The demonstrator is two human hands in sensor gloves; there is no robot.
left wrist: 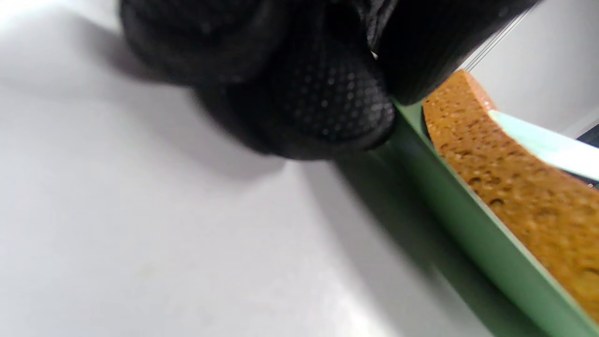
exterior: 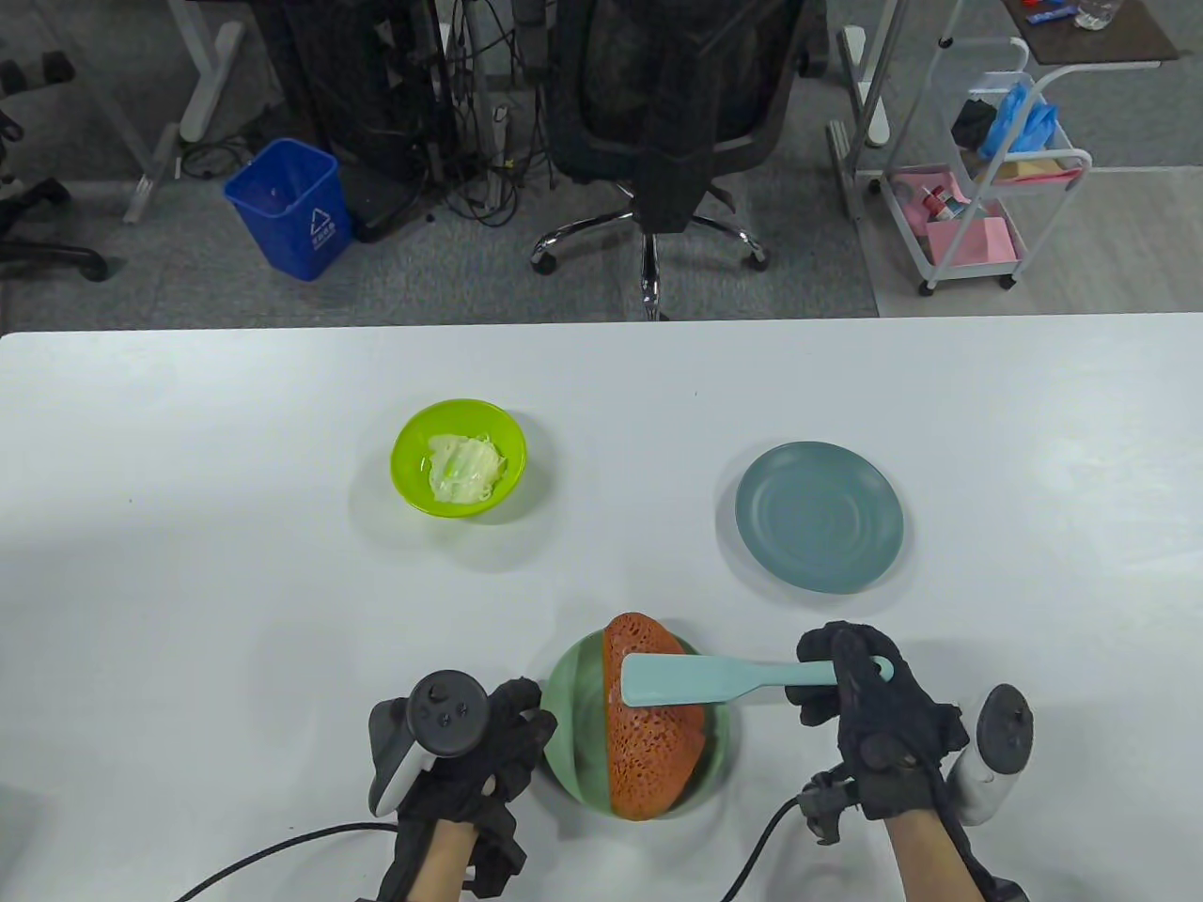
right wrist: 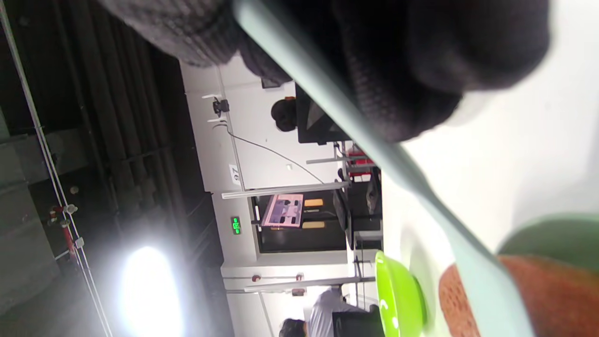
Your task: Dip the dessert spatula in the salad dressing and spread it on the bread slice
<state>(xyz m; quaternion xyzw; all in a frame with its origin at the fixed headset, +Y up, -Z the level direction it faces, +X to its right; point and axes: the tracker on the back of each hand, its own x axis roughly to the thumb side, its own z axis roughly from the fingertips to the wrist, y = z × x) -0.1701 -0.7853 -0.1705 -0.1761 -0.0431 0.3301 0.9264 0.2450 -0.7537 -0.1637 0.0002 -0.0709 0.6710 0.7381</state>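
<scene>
Far left of the table [exterior: 188, 564]: bare white surface. Further right, toward the far side: lime bowl [exterior: 460, 458] holding pale, creamy dressing [exterior: 464, 467] heaped in its middle. At the near edge: left hand [exterior: 470, 752], fingers curled against the rim of the green plate [exterior: 573, 723], fingertips [left wrist: 327, 107] touching that rim; cannot tell whether gripping it or only pressed to it. On the green plate: bread [exterior: 653, 723], orange-brown and porous, lying across the middle and overhanging far and near rims. Over the bread: spatula [exterior: 686, 678], pale blue, blade flat on or just above the upper part of the slice, handle running right. Far right of that, well apart: blue-grey plate [exterior: 819, 517], nothing in it. Near right: right hand [exterior: 874, 714], fingers and thumb curled round the spatula handle.
</scene>
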